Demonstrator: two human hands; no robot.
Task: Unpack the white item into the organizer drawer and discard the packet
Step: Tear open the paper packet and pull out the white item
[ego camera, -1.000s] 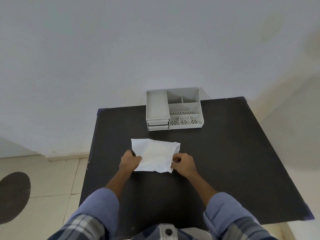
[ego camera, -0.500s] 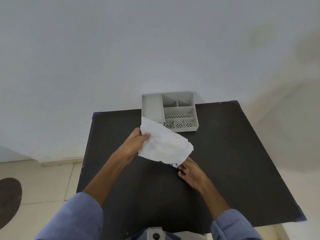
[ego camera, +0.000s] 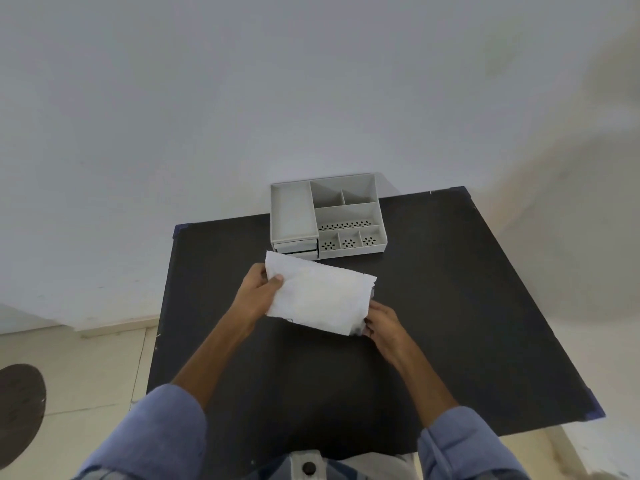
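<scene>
We have lifted the white packet [ego camera: 318,299] off the worktop [ego camera: 450,306] since a second ago: our left hand [ego camera: 258,296] pinches its far corner, our right hand [ego camera: 382,323] clamps the near end. Beyond, the organizer [ego camera: 327,218] waits, its drawer [ego camera: 297,247] apparently barely open, so unpacking seems about to begin.

White packet [ego camera: 317,299] lifted off table since a second ago, right hand [ego camera: 382,322] regripping its lower corner
</scene>
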